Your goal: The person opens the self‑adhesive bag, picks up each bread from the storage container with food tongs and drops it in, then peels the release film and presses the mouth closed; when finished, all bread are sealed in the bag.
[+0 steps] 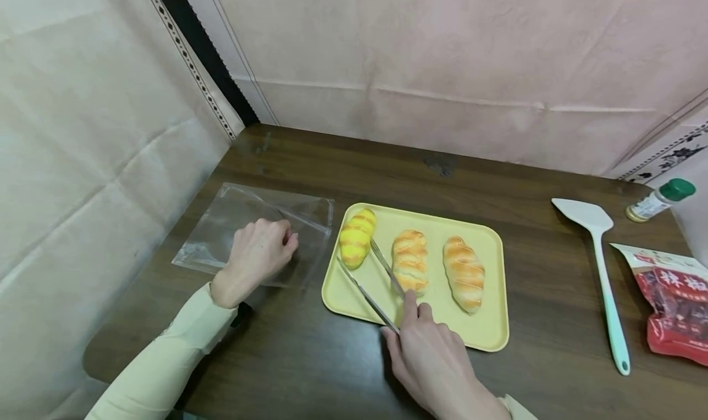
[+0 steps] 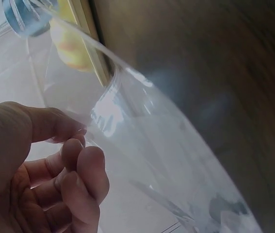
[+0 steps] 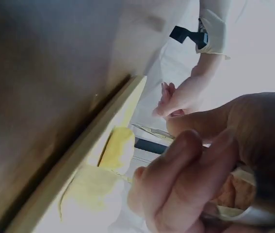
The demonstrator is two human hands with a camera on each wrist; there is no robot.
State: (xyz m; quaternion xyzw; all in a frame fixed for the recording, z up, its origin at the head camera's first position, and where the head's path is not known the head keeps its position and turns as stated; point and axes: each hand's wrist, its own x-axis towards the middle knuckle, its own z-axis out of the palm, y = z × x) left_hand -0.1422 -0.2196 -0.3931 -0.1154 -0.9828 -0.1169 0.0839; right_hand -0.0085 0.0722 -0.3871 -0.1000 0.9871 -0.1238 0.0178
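My left hand point(image 1: 260, 251) is over a clear plastic bag point(image 1: 212, 232) lying on the left of the table. In the left wrist view, its thumb and fingertips pinch the film of the bag. Metal tongs point(image 1: 369, 298) are held in my right hand point(image 1: 434, 352), their arms spread apart. Their tips lie either side of a yellow striped bread roll point(image 1: 356, 238) at the left end of a pale yellow tray point(image 1: 481, 337); whether they touch it I cannot tell. Two golden-brown rolls, a middle one point(image 1: 410, 257) and a right one point(image 1: 464, 272), share the tray.
To the right of the tray lies a spatula point(image 1: 604, 278) with a white blade and mint handle. Beyond it are a green-capped bottle point(image 1: 655, 203) and a red food packet point(image 1: 677, 303). Fabric-like curtains point(image 1: 442, 51) hang behind the wooden table point(image 1: 276, 358) and along its left side.
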